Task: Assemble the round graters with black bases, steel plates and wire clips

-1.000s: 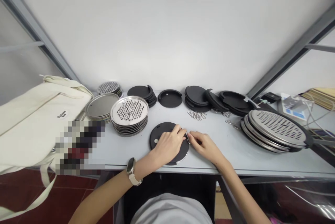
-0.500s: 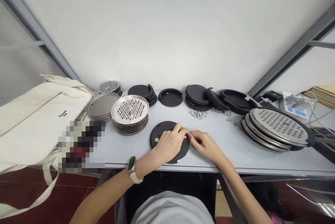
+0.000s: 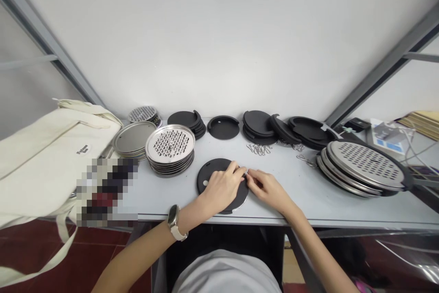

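At the near side of the grey table (image 3: 284, 208), right before my body, a round black disc (image 3: 210, 169) lies flat, and both my hands are at its right-hand rim. My left hand (image 3: 222, 188) lies over the disc with its fingers bent, their tips by that rim; whether they pinch anything there or only press, I cannot tell. My right hand (image 3: 265, 188) is just beside the disc, its fingers curled in, thumb and forefinger closed on a small metal piece (image 3: 246, 172) (so little of it shows that I can't make out its whole shape). A thin bright edge shows along the disc's lower right, so there may be metal beneath the black.

I judge the disc light enough for one hand, its black body stiff with a little give, the surface smooth and perhaps a bit slick. It looks hard to break. The best hold, I think, is a palm spread over the face to keep it from skidding, or fingers at the raised rim. The metal piece seems springy and easy to drop, better held by the very tips of thumb and forefinger.

Beyond the disc, a black holder (image 3: 223, 130) lies near the wall; wire clips (image 3: 259, 149) sit to its right, and stacked grater plates (image 3: 170, 144) stand just left of the disc.
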A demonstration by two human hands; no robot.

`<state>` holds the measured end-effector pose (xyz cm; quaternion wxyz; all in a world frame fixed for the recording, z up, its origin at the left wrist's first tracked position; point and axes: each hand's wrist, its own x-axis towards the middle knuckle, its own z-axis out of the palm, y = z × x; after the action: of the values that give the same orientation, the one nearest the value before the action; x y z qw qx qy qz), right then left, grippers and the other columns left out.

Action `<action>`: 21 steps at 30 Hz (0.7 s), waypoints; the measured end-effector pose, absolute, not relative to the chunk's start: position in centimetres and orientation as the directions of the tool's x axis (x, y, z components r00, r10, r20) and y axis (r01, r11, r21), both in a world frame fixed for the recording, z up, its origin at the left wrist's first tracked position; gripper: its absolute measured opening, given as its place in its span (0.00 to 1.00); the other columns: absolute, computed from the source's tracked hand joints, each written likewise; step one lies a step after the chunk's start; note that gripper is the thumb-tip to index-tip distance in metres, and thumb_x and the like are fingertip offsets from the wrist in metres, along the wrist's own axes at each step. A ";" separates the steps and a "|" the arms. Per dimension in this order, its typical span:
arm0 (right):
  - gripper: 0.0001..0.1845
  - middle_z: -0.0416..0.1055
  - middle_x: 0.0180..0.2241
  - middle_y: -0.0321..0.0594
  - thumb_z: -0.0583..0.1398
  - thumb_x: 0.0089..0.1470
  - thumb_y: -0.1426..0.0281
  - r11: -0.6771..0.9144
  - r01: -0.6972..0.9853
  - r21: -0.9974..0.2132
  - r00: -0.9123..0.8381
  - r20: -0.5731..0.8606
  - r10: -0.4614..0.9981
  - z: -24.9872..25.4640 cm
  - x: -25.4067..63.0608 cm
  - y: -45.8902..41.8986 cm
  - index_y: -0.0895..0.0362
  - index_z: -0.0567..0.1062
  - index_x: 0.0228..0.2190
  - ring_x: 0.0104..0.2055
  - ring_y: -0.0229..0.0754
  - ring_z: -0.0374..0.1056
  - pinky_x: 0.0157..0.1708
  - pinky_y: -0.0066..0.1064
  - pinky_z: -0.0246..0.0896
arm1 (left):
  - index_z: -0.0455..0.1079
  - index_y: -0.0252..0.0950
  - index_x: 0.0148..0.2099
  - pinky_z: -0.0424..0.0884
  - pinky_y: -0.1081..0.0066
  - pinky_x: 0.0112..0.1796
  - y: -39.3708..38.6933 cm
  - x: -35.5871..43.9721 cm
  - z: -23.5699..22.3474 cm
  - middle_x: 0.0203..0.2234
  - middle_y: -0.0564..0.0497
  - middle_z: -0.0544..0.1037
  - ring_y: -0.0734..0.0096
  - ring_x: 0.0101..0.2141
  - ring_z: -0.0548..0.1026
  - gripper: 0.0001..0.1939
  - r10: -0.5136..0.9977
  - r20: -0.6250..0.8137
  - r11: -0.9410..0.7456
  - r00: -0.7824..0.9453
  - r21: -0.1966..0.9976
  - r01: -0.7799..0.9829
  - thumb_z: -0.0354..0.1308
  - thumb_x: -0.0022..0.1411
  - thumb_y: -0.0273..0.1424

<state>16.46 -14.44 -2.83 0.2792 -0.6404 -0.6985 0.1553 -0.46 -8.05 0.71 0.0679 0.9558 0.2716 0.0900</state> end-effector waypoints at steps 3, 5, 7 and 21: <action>0.14 0.60 0.20 0.33 0.48 0.61 0.69 0.129 0.812 -0.569 -0.027 0.186 0.982 -2.7 16.5 -14.5 0.55 0.61 0.23 0.24 0.37 0.57 0.25 0.28 0.50 | 0.57 0.42 0.58 0.70 0.70 0.32 -8.0 -0.4 0.6 0.44 0.48 0.67 0.70 0.32 0.74 0.16 0.537 0.145 -0.840 0.831 0.181 0.511 0.40 0.70 0.33; 0.15 0.60 0.20 0.34 0.47 0.62 0.68 0.129 0.817 -0.563 -0.027 0.186 0.982 -2.7 16.5 -14.6 0.55 0.61 0.23 0.24 0.38 0.58 0.26 0.28 0.51 | 0.56 0.42 0.59 0.70 0.70 0.32 -8.0 -0.4 0.5 0.45 0.48 0.67 0.70 0.33 0.74 0.17 0.549 0.153 -0.833 0.822 0.186 0.522 0.40 0.70 0.34; 0.16 0.62 0.21 0.35 0.46 0.62 0.68 0.124 0.822 -0.556 -0.024 0.183 0.983 -2.6 16.4 -14.6 0.55 0.62 0.23 0.25 0.39 0.59 0.27 0.28 0.52 | 0.54 0.41 0.60 0.70 0.70 0.33 -7.9 -0.4 0.4 0.47 0.46 0.66 0.69 0.34 0.75 0.19 0.562 0.150 -0.824 0.813 0.188 0.535 0.41 0.70 0.35; 0.16 0.67 0.21 0.36 0.45 0.64 0.68 0.072 0.871 -0.486 -0.035 0.086 0.996 -1.6 16.3 -14.4 0.55 0.65 0.26 0.23 0.39 0.62 0.26 0.29 0.49 | 0.58 0.43 0.58 0.69 0.71 0.32 -7.9 -0.4 0.6 0.44 0.49 0.67 0.70 0.33 0.74 0.17 0.548 0.139 -0.832 0.825 0.193 0.520 0.41 0.70 0.34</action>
<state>16.32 -14.44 -1.64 0.2050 -0.6638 -0.7030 0.1523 -0.41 -7.92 0.58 0.0735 0.9525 0.2802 0.0945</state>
